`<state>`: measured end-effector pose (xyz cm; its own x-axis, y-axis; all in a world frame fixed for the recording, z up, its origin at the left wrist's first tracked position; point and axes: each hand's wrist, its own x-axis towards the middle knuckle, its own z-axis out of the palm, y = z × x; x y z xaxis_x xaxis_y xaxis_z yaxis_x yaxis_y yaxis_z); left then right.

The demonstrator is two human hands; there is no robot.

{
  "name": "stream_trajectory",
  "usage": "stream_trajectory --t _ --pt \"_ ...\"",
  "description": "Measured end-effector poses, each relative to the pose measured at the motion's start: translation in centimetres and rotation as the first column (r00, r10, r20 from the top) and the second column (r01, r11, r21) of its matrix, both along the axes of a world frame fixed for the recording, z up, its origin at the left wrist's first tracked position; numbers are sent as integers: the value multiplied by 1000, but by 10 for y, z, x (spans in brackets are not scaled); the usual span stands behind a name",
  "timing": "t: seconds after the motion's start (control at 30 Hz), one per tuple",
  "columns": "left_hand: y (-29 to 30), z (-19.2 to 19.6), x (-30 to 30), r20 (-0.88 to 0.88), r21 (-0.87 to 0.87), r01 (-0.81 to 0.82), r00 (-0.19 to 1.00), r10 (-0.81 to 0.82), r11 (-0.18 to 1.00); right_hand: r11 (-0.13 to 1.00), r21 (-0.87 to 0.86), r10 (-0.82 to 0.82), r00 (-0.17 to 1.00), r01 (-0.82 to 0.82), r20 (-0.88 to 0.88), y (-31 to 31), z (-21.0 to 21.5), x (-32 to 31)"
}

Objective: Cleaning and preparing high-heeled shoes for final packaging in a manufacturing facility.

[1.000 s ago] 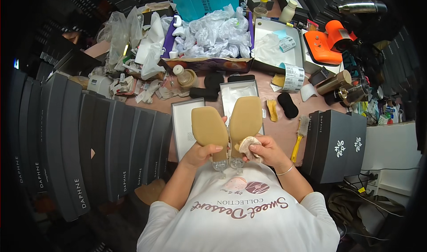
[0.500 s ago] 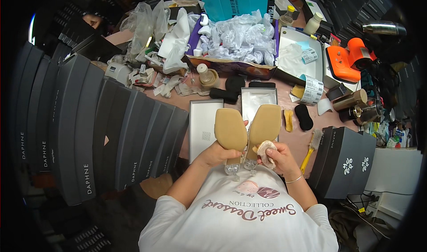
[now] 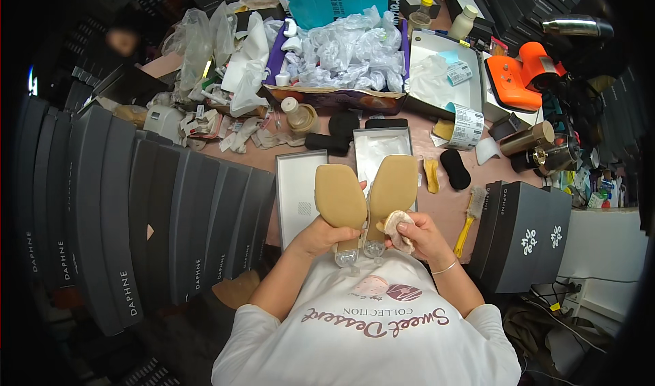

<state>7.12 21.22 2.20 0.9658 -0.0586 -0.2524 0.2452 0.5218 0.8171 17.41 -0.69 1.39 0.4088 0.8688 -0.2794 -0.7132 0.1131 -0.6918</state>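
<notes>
A pair of shoes is held with the tan soles turned up and the clear, see-through heels toward me. My left hand point(image 3: 324, 237) grips the left shoe point(image 3: 340, 195), thumb across the narrow part of its sole; a fingertip shows in the gap between the shoes. Right beside it is the other shoe point(image 3: 394, 187); whether my left fingers support it too is hidden. My right hand point(image 3: 428, 241) pinches a folded, off-white cloth point(image 3: 399, 230) against the narrow part of that sole. Under and beyond the shoes lie an open white-lined shoebox point(image 3: 383, 140) and a box lid point(image 3: 298, 174).
Stacked dark shoeboxes point(image 3: 157, 209) line my left; more boxes point(image 3: 525, 239) stand at right. A yellow-handled brush point(image 3: 468, 226), yellow cloth point(image 3: 431, 176) and black pad point(image 3: 455, 170) lie right of the shoes. Behind are a box of crumpled plastic point(image 3: 344, 52), a bottle point(image 3: 299, 115) and orange tape dispenser point(image 3: 512, 82).
The whole view has shifted, so the table and shoes sit slightly further left. Both hands keep the same hold, and the cloth stays at the right shoe's sole.
</notes>
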Motion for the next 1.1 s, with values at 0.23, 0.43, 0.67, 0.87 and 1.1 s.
stream_trajectory --t 0.23,0.43,0.67,0.87,1.1 --pt "-2 5 3 -23 -33 9 1000 -10 999 997 1 72 994 -72 82 -5 -2 7" --pt "-3 12 10 -96 -52 2 995 -7 999 998 -13 66 993 -65 93 -1 5 11" --pt "-2 8 15 -99 -6 29 995 -29 1000 996 -38 84 989 -80 119 -3 11 19" --pt "0 8 17 -109 -11 45 993 -46 999 999 -18 51 992 -49 119 0 5 21" --pt "3 -3 18 -22 119 137 991 -135 984 997 -60 -51 998 48 -44 -9 -11 20"
